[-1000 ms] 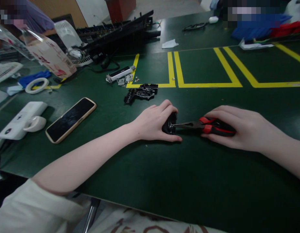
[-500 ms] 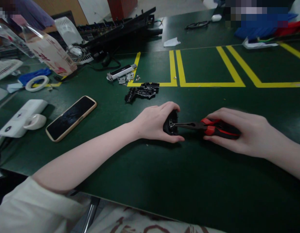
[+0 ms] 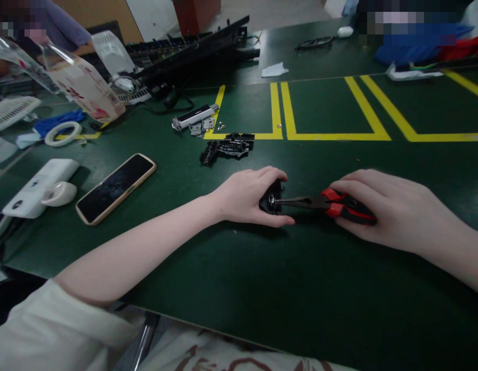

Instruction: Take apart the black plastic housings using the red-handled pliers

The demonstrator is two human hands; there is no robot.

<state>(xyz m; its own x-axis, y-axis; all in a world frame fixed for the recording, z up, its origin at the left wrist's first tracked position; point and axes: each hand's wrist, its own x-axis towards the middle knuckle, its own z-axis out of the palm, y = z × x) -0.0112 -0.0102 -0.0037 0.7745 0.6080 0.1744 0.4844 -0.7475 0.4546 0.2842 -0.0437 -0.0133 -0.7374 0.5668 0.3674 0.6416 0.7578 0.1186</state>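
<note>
My left hand is closed around a small black plastic part with some metal inside, holding it just over the green table. In my right hand is a pair of needle-nose pliers with red and black handles. Their long jaws point left and reach the metal in the black part; whether they grip it I cannot tell. My palm hides the left side of the part. Beyond my left hand lies a pile of black plastic pieces.
Behind the pile are a white-and-black device, small metal plates and tiny rings. To the left lie a phone, a white power bank, a tape roll and a bottle. Yellow tape marks the table.
My right hand's fingers have shifted slightly on the plier handles, with the thumb now more hidden. The pliers stay at the black part, and the view has moved a little.
</note>
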